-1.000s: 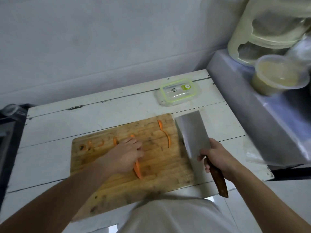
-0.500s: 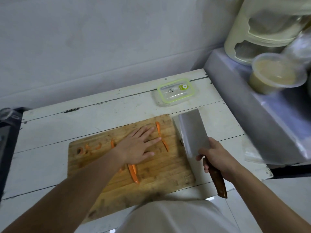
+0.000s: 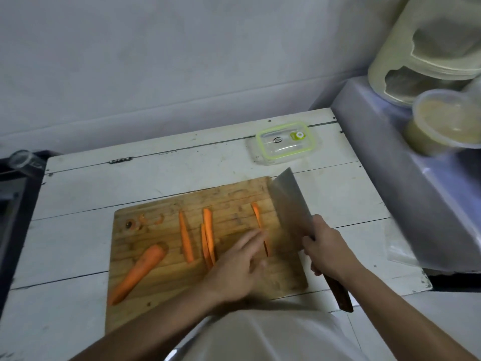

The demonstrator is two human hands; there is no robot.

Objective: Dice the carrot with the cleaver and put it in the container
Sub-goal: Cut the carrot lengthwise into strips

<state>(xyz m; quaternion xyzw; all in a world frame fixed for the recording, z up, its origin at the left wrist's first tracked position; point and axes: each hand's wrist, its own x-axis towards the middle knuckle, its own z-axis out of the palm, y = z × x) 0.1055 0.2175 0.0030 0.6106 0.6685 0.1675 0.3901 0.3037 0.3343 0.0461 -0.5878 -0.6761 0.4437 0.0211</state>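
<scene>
Carrot (image 3: 138, 273) now uncovered at cutting board (image 3: 234, 196) left; sticks (image 3: 208, 238) lie mid-board. Left hand (image 3: 235, 267), fingers straight, has been shifted right onto the far strip (image 3: 257, 217). Cleaver (image 3: 289, 212) is gripped by right hand (image 3: 326, 250), closer now. Dicing unstarted; container (image 3: 285, 142) lidded on worktop (image 3: 86, 183).

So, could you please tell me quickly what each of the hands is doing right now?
Left hand: open, fingers extended over the cutting board, reaching toward a carrot strip.
Right hand: grips the cleaver by its handle.
</scene>
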